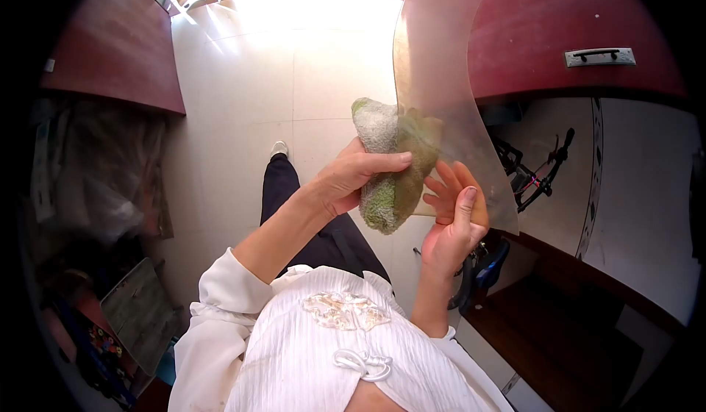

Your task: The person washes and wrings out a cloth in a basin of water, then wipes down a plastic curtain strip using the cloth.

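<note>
A fuzzy green and grey cloth [380, 129], bunched into a long roll, is held in my left hand [350, 175], whose thumb lies across it. Part of the cloth shows through a hanging sheet of clear, slightly brown plastic [441, 52]. To the right of the cloth, my right hand [456, 213] has its fingers spread behind the sheet's lower part and its thumb raised in front. Nothing else shows between the fingers of my right hand.
Red cabinets stand at the upper left [110, 37] and upper right [551, 15], the right one with a metal handle [599, 57]. A bicycle handlebar [548, 173] is at the right. Bagged items [103, 169] and a grey board [140, 313] are at the left, beside the tiled floor [243, 88].
</note>
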`<state>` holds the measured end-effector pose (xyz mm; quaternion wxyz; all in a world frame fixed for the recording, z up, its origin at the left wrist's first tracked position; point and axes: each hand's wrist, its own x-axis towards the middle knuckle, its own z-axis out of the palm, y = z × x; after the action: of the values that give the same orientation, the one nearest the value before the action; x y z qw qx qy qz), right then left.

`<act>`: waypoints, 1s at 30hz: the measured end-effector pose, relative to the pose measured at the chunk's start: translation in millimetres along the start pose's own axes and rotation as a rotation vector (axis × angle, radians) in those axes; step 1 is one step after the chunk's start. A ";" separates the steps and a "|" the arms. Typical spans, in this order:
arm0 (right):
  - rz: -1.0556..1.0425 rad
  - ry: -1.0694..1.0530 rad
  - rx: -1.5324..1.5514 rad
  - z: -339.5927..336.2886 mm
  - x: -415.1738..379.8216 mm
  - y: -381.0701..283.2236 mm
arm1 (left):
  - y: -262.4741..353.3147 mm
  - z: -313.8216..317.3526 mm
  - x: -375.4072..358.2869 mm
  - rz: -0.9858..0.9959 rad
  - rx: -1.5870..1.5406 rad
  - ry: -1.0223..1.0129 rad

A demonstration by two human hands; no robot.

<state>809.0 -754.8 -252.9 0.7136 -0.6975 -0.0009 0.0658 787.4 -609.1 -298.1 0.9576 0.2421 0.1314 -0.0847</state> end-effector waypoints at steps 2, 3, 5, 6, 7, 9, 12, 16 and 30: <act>-0.045 0.030 -0.040 -4.3 -1.6 2.4 | -9.1 2.5 -3.8 -0.021 0.013 0.012; -0.084 0.057 -0.080 -5.9 -2.0 3.4 | -14.2 3.3 -5.9 -0.042 0.025 0.030; -0.118 0.108 -0.082 -0.1 -2.8 6.7 | -20.0 4.3 -12.8 -0.106 0.018 0.036; -0.152 0.146 -0.086 1.9 -3.1 8.3 | -20.6 5.2 -15.7 -0.166 -0.044 0.051; -0.150 0.150 -0.083 1.3 -4.4 9.4 | -21.3 5.8 -18.2 -0.225 -0.105 0.066; -0.101 0.095 -0.012 -1.2 -7.1 12.8 | -26.1 5.5 -21.1 -0.260 -0.102 0.104; -0.029 0.081 0.011 -12.1 0.1 17.4 | -24.5 7.2 -24.7 -0.359 0.156 0.212; -0.031 0.127 0.018 -19.4 4.5 13.6 | -37.7 -20.0 -35.1 -0.197 -0.254 0.238; -0.278 0.083 -0.158 4.2 -8.0 10.6 | -18.8 4.0 -36.0 -0.187 -0.182 -0.039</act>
<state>799.7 -751.1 -262.6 0.6582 -0.7467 -0.0731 -0.0625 749.7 -623.9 -292.5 0.9659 0.1391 0.1421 -0.1660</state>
